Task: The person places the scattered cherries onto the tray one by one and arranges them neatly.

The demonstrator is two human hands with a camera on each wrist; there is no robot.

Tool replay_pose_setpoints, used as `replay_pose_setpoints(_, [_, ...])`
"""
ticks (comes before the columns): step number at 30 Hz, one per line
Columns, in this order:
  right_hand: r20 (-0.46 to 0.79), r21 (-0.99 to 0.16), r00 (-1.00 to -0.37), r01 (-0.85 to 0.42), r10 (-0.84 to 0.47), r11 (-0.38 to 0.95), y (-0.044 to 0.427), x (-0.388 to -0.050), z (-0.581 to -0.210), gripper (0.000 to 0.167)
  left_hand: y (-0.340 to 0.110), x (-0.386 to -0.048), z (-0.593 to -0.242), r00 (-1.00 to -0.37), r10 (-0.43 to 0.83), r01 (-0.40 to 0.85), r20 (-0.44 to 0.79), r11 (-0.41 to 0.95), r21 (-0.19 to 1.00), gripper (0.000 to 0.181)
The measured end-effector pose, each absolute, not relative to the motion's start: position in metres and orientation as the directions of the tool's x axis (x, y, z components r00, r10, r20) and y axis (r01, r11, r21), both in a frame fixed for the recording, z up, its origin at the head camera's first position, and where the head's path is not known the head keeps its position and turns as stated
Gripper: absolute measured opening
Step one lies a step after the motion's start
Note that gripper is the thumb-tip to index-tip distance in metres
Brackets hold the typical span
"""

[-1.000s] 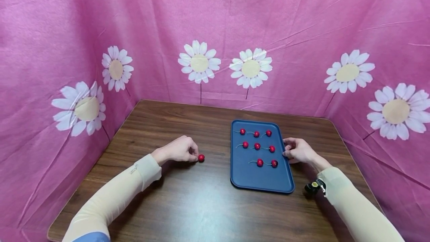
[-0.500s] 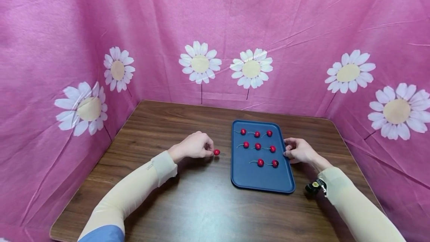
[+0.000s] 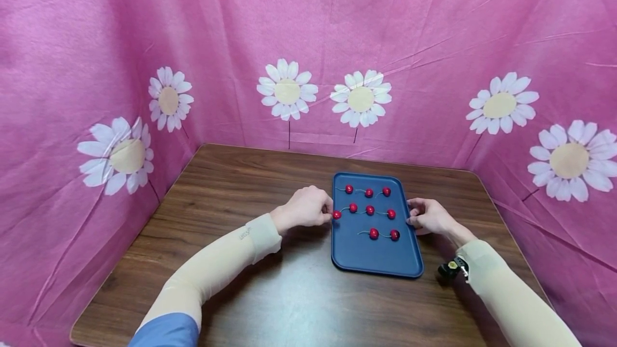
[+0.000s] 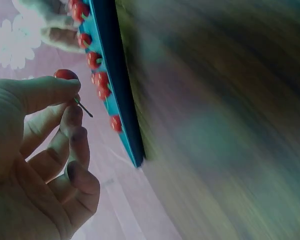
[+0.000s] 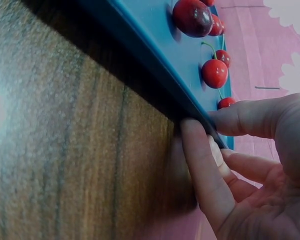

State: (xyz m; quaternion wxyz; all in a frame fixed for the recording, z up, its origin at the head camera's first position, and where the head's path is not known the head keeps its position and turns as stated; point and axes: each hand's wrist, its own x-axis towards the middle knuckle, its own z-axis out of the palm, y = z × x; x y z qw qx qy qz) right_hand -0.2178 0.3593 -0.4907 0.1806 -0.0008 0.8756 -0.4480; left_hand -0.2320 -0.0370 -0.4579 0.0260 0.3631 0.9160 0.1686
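Note:
My left hand (image 3: pixel 306 208) is at the left rim of a blue tray (image 3: pixel 371 258), pinching a red cherry (image 3: pixel 337 215) between thumb and finger. In the left wrist view that cherry (image 4: pixel 65 74) shows behind the thumb, its short green stem (image 4: pixel 84 107) pointing out below. Several more cherries (image 3: pixel 369 210) with stems lie in rows on the tray. At the tray's right side, my right hand (image 3: pixel 429 216) grips the rim. The right wrist view shows its thumb (image 5: pixel 250 116) on the rim and a finger (image 5: pixel 202 160) against the underside.
The tray rests on a brown wooden table (image 3: pixel 241 175). Behind and beside the table hangs a pink cloth (image 3: pixel 217 42) printed with white daisies. A small black device (image 3: pixel 450 268) is strapped at the right wrist.
My left hand has moved right across the table with the cherry, from bare wood to the tray's left rim. My right hand and the tray have stayed in place.

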Motion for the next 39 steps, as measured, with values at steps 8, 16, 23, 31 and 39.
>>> replay_pose_setpoints(8, [-0.319, -0.778, -0.935, 0.166, -0.153, 0.606, 0.362, -0.218, -0.49, 0.066, 0.003, -0.227, -0.467, -0.697, 0.717, 0.702, 0.035, 0.67, 0.243, 0.013])
replay_pose_setpoints(16, [-0.304, -0.794, -0.937, 0.15, -0.171, 0.589, 0.358, -0.219, -0.492, 0.066, 0.011, -0.221, -0.476, -0.687, 0.726, 0.694, -0.033, 0.669, 0.266, 0.013])
replay_pose_setpoints(23, [-0.3, -0.788, -0.939, 0.144, -0.168, 0.599, 0.357, -0.221, -0.493, 0.065, 0.008, -0.221, -0.478, -0.693, 0.72, 0.677, -0.031, 0.666, 0.315, 0.016])
replay_pose_setpoints(31, [-0.303, -0.782, -0.937, 0.141, -0.173, 0.606, 0.356, -0.223, -0.492, 0.065, 0.005, -0.222, -0.478, -0.698, 0.713, 0.65, -0.061, 0.668, 0.363, 0.019])
replay_pose_setpoints(39, [-0.312, -0.766, -0.934, 0.14, -0.173, 0.627, 0.351, -0.229, -0.491, 0.065, -0.001, -0.225, -0.477, -0.704, 0.71, 0.66, -0.036, 0.671, 0.337, 0.021])
